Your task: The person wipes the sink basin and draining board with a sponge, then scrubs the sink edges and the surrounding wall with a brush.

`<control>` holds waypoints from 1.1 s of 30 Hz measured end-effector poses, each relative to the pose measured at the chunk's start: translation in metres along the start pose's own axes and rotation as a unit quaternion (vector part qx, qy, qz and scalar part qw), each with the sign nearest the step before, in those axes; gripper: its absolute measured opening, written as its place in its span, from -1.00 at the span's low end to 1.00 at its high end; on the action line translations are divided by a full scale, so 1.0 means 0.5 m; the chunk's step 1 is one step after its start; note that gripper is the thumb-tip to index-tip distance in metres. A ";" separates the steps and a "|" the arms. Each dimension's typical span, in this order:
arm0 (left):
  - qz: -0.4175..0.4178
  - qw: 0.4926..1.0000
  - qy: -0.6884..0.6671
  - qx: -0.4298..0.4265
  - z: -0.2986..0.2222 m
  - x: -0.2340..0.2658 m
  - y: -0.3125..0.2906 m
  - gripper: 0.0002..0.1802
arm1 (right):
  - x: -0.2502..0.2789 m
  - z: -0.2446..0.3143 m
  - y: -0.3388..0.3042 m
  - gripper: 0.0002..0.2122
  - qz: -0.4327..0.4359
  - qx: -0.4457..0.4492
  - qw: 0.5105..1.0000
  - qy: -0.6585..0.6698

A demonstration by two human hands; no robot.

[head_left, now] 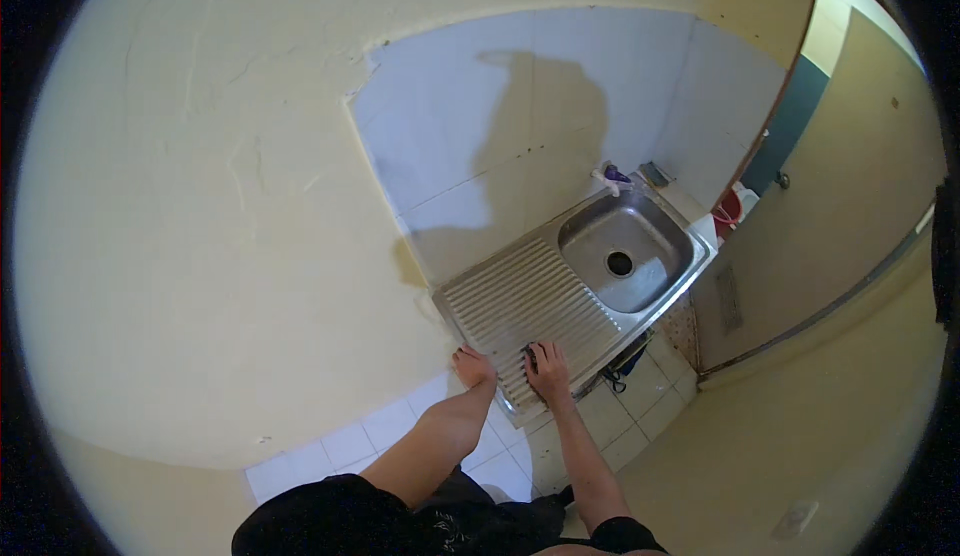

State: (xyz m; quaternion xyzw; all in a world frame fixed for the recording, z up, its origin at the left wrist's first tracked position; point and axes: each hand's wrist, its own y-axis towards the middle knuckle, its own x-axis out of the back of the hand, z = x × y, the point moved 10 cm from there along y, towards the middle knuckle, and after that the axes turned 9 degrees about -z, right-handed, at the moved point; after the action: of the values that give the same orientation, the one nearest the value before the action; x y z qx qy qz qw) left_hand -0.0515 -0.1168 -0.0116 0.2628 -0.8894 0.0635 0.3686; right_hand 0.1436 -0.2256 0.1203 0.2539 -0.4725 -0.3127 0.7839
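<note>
A stainless-steel sink (681, 286) has a ribbed drainboard (515, 291) on its left side. My left hand (473, 367) is at the drainboard's left edge, its fingers bent against the rim. On the near part of the ribs lies my right hand (547, 371), closed over a small dark scrubbing pad (530, 355) that shows only beside the fingers. The pad is pressed to the metal; most of it is hidden under the hand. At the back of the bowl (645, 226), a white tap (611, 182) with a purple part stands over the basin.
White-blue tiles (440, 106) cover the wall behind the sink. A dark sponge-like block (655, 173) sits at the back right corner. Right of the sink are a red bucket (729, 211) and a beige door (840, 186). Dark cords (622, 368) hang below the front edge.
</note>
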 end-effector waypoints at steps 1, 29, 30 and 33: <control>0.002 1.000 0.010 0.000 0.004 0.001 0.002 -0.50 | 0.003 -0.001 0.003 -0.76 -0.005 -0.005 1.000 -0.006; 0.012 1.000 -0.003 0.003 0.007 0.002 0.006 -0.49 | -0.014 -0.012 0.006 -0.70 0.011 -0.037 0.999 0.019; 0.009 1.000 0.000 0.010 0.015 0.001 0.010 -0.49 | -0.013 -0.009 0.009 -0.70 0.003 -0.038 0.999 0.021; 0.019 0.999 -0.011 0.027 -0.003 0.004 0.000 -0.48 | -0.011 -0.020 0.007 -0.70 0.003 -0.046 0.999 0.010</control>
State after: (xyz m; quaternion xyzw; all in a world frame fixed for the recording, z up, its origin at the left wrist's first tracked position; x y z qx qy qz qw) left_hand -0.0518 -0.1170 -0.0091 0.2563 -0.8961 0.0920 0.3506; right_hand 0.1515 -0.2183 0.1156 0.2194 -0.4502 -0.3292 0.8005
